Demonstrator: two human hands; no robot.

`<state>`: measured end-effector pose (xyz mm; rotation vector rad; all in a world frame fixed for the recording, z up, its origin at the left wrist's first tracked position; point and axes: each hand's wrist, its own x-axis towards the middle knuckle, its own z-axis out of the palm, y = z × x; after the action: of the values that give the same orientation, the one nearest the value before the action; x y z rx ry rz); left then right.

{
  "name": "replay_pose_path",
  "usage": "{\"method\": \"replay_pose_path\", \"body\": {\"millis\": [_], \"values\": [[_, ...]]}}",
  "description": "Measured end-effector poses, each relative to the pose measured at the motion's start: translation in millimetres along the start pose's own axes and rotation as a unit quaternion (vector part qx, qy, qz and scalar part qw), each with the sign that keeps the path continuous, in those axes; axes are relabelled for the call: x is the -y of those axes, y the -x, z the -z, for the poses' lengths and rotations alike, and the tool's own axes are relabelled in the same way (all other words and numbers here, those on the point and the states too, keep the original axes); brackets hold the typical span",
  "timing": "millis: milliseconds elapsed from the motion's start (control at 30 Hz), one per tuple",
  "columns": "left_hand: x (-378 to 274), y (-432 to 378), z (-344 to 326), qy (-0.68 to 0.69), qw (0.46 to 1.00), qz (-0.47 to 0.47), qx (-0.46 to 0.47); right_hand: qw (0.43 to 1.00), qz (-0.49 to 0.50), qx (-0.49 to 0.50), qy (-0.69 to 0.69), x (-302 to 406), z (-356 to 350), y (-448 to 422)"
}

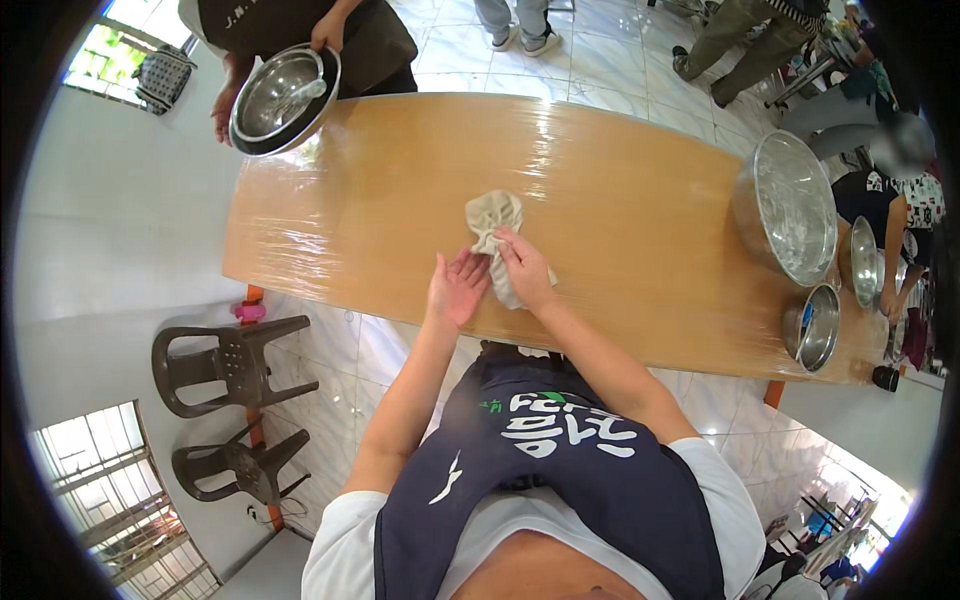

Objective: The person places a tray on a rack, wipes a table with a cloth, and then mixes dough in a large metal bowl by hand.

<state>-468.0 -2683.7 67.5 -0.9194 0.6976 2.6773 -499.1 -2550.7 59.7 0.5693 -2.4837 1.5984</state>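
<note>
A crumpled beige cloth (495, 214) is bunched at its middle above the wood-coloured table (637, 225), whose top is covered in clear plastic film. My right hand (525, 270) grips the cloth's gathered part between thumb and fingers, and the loose lower end hangs beneath that hand. Just left of the cloth is my left hand (457, 289), palm up with fingers spread, its fingertips at the cloth's edge. It holds nothing.
Across the table's far left corner, a person holds stacked metal bowls (281, 97). A large steel basin (795, 206) and a smaller steel bowl (814, 328) stand at the right end, near a co-worker's arms. Brown plastic chairs (225, 367) are by the left wall.
</note>
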Motion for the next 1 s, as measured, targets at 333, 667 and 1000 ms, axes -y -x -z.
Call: {"method": "replay_pose_path", "body": {"millis": [333,667,1000], "values": [[6.4,22.1,-91.7,-0.066,0.966,0.044,0.247,0.952,-0.306,0.016,0.002,49.1,33.3,-64.8],[-6.2,-2.4,-96.6,-0.107,0.975,0.129,0.145,0.994,-0.093,-0.054,-0.015,92.5,22.7,0.5],[44.3,10.4,-131.6,-0.05,0.951,0.166,0.254,0.932,-0.309,0.044,-0.184,-17.5,85.1,-52.9]]}}
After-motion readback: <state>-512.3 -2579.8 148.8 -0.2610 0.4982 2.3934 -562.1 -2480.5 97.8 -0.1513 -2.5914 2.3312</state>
